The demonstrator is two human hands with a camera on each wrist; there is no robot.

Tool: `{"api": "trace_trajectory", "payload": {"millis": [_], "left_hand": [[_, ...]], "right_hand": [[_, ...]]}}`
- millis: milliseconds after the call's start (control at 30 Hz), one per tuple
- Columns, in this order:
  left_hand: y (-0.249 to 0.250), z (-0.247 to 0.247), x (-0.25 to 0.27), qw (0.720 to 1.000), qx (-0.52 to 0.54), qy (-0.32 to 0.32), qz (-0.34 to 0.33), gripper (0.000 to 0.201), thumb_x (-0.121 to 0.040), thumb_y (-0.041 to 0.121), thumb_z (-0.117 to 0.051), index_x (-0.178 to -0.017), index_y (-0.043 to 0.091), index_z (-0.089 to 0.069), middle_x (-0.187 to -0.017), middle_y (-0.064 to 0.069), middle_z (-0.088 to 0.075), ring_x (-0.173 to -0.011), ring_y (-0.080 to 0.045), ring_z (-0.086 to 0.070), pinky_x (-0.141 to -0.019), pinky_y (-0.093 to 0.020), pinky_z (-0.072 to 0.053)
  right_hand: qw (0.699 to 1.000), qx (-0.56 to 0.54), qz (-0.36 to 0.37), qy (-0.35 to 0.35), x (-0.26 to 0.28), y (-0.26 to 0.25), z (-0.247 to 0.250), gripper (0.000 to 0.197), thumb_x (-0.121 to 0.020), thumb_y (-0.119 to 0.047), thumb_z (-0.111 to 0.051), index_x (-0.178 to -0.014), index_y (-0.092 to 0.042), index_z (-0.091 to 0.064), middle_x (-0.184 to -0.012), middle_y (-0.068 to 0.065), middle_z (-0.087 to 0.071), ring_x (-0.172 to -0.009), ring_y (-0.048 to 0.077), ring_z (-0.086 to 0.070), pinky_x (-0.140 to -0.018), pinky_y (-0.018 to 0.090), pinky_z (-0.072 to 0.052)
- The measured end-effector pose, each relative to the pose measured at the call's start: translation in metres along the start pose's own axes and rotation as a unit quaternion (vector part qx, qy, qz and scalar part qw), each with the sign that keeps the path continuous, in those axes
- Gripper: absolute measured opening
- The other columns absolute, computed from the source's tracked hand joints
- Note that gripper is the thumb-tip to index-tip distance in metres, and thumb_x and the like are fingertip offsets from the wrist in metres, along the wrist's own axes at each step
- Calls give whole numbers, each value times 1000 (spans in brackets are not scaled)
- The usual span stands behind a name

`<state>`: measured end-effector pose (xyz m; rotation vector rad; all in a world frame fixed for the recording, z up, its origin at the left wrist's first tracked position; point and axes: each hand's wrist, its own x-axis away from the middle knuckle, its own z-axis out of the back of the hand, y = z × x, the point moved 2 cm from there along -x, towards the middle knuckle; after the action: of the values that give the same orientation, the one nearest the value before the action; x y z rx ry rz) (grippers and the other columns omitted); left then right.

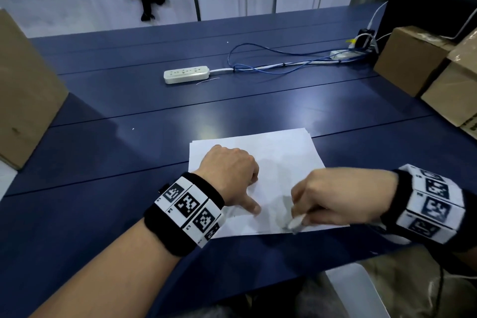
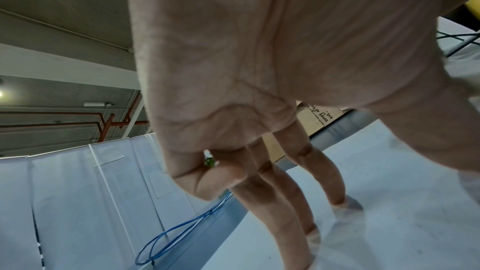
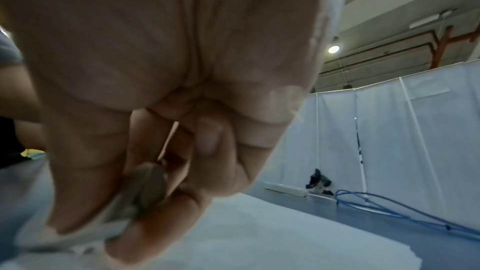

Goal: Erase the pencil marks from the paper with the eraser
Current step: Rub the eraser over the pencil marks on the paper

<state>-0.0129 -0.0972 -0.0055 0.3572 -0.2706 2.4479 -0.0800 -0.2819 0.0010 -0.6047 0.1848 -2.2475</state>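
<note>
The right hand (image 1: 333, 199) is smeared by motion blur in the head view, and the eraser (image 1: 296, 222) pinched in it shows only as a pale streak, its shape unreadable. Any pencil marks on the paper (image 1: 271, 157) beside the left hand's (image 1: 232, 170) thumb are too faint to make out.

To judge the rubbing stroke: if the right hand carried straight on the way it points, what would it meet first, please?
Probably the left hand's thumb pressed on the paper; the right hand, gripping the eraser, points leftward at it, though depth is unclear.
</note>
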Motion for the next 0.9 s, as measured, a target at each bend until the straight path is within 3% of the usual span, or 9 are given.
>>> {"api": "trace_trajectory", "payload": {"millis": [167,300,400,533,600,667,733,800,900], "left_hand": [[1,1,1,1000,-1,0,-4,61,-66,77,-70,-106,32,-65,-104,12,-62,-92,-15,-59,-81,-31,-36],[0,2,1,1000,-2,0,0,61,-65,78,-70,-104,31,-65,-102,11,-61,-85,-15,-54,-79,-31,-34],[0,2,1,1000,2,4,-1,60,-65,78,-70,-101,31,-65,-100,12,-60,-83,-15,-53,-79,-31,-35],[2,2,3,1000,6,1,-7,61,-67,76,-70,-110,33,-65,-101,14,-57,-83,-13,-48,-78,-30,-34],[1,3,3,1000,4,4,-6,61,-68,76,-70,-111,33,-65,-97,15,-52,-81,-12,-46,-77,-30,-32],[0,3,3,1000,7,5,-4,61,-67,76,-71,-109,32,-65,-98,15,-53,-80,-13,-47,-77,-30,-32],[0,2,2,1000,9,6,-4,62,-66,77,-71,-105,31,-65,-102,13,-58,-82,-15,-51,-79,-31,-34],[0,2,2,1000,9,4,-5,62,-65,78,-70,-105,30,-66,-104,12,-59,-85,-15,-54,-81,-31,-37],[1,3,2,1000,6,4,-8,62,-66,77,-70,-109,31,-66,-101,14,-56,-83,-14,-51,-81,-31,-35]], "right_hand": [[990,32,-109,84,-16,41,17,45,-84,-55,-41,-100,-29,-74,-89,-6,-66,-84,12,-58,-79,37,-52],[995,35,-33,85,-7,25,9,25,-95,-37,-54,-100,-21,-74,-92,-3,-65,-82,13,-56,-68,5,-34],[999,33,-6,7,-1,8,-1,23,-98,-33,-54,-105,-20,-71,-100,-4,-64,-89,14,-56,-69,12,-32],[981,105,-141,79,-19,42,18,29,-94,-39,-47,-92,-20,-69,-91,-1,-67,-89,21,-62,-77,36,-52],[975,129,-140,115,-20,51,16,32,-95,-42,-46,-90,-20,-68,-89,-2,-65,-85,20,-60,-71,34,-50],[985,97,-73,124,-12,35,12,21,-95,-33,-53,-92,-21,-70,-91,-4,-64,-82,15,-57,-65,19,-36],[998,23,-3,66,1,14,3,16,-95,-29,-58,-100,-24,-73,-93,-7,-62,-84,13,-55,-65,12,-31],[1000,-9,10,10,2,11,0,17,-95,-28,-60,-103,-22,-73,-93,-7,-62,-83,12,-55,-67,13,-34],[995,38,-76,58,-18,40,16,22,-92,-33,-56,-94,-19,-72,-88,-2,-66,-81,15,-58,-73,25,-47]]}}
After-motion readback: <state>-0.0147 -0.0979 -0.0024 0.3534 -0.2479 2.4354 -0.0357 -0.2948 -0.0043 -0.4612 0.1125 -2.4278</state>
